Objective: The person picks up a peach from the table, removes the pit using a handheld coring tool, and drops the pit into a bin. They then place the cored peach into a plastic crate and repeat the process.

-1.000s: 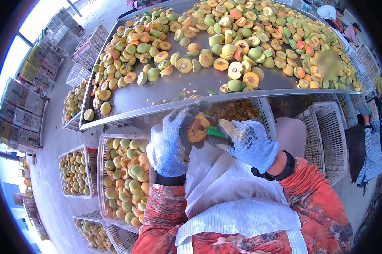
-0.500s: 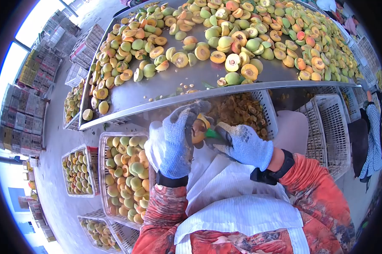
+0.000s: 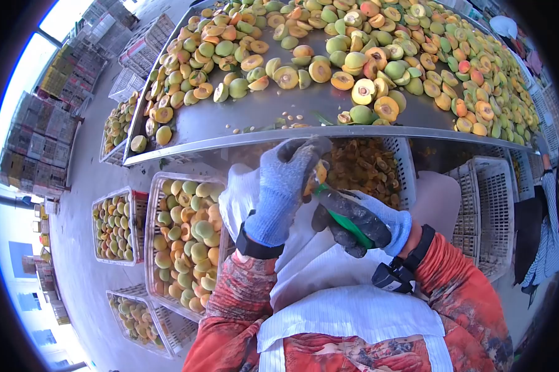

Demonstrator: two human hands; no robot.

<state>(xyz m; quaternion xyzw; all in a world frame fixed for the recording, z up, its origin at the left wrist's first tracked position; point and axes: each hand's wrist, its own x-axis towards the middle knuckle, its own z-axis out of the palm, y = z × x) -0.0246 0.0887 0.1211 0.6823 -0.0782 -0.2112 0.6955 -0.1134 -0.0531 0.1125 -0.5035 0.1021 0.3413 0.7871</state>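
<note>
My left hand [image 3: 282,189], in a blue knitted glove with a dark, dirty palm side, is closed around a piece of apricot [image 3: 319,173]. Only a yellow-orange bit of the fruit shows past the fingers. Close on its right, my right hand [image 3: 369,220], gloved in blue and grey, grips a green-handled tool [image 3: 349,228]. The tool's tip points at the fruit, but its working end is hidden, so its exact kind cannot be told. Both hands are over my lap, just below the near edge of the metal table [image 3: 254,118].
Halved apricots [image 3: 285,77] are heaped on the table. Below its edge, a crate [image 3: 403,167] holds brownish scraps. Fruit-filled crates [image 3: 152,242] stand at my left, stacked white crates [image 3: 484,211] at my right. Another person's patterned sleeve [image 3: 549,204] shows far right.
My right hand has turned and drawn slightly down and right, so more of the green handle shows. My left hand has rolled, hiding more of the fruit. The whole view has shifted slightly.
</note>
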